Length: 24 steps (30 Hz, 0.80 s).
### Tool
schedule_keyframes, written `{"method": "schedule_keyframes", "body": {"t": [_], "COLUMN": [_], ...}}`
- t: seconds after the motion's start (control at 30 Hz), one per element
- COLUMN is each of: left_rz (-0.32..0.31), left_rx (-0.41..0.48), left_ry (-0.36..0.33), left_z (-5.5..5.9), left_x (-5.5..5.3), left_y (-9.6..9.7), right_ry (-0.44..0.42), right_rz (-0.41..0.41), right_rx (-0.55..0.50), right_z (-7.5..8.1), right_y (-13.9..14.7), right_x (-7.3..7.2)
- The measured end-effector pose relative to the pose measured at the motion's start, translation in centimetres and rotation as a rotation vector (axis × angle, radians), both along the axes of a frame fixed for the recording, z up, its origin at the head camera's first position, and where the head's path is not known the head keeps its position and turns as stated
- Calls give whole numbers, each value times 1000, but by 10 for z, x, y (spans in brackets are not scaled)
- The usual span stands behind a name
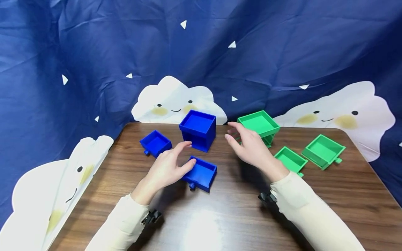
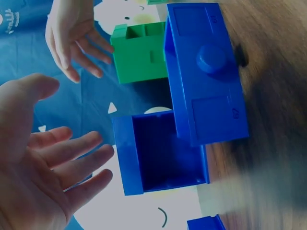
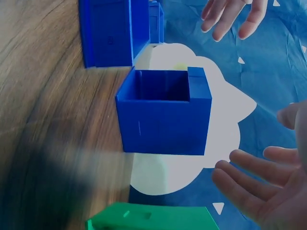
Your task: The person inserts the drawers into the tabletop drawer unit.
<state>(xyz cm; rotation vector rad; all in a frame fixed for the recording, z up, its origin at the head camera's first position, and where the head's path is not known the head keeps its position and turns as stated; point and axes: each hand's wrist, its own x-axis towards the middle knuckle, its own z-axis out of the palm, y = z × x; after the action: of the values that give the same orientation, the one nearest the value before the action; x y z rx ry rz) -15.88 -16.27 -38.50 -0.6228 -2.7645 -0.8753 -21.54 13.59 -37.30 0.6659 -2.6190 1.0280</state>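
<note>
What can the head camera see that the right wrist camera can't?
Only the head view shows the left green drawer, the right green drawer and the cream sleeves.

Only the right wrist view shows the palm side of the right grip and a small mark outside the nearer blue drawer.

Both show the blue box, part of the green box, both blue drawers, the wooden table and fingers of the left grip.
</note>
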Motion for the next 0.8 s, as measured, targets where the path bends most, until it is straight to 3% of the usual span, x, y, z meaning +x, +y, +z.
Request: {"method": "schedule_keyframes", "body": {"t": [0.23,0.63,0.8], "left_rz": [-11,-20,-23], "left_rx": [66,126,132], "left_ry": [-26,-78,-145], "left_z": [1,-1,-6], "left_x": [3,8,12], "left_y": [-8,-14,-21], "right_ry": [-63,-86,-133], "right_rz": [4,5,17], "right_rx": [-1,9,0], "right_z": [-4,2,-1], "right_y": [-9,-28,-33], "right_x": [-9,-29,-38]}}
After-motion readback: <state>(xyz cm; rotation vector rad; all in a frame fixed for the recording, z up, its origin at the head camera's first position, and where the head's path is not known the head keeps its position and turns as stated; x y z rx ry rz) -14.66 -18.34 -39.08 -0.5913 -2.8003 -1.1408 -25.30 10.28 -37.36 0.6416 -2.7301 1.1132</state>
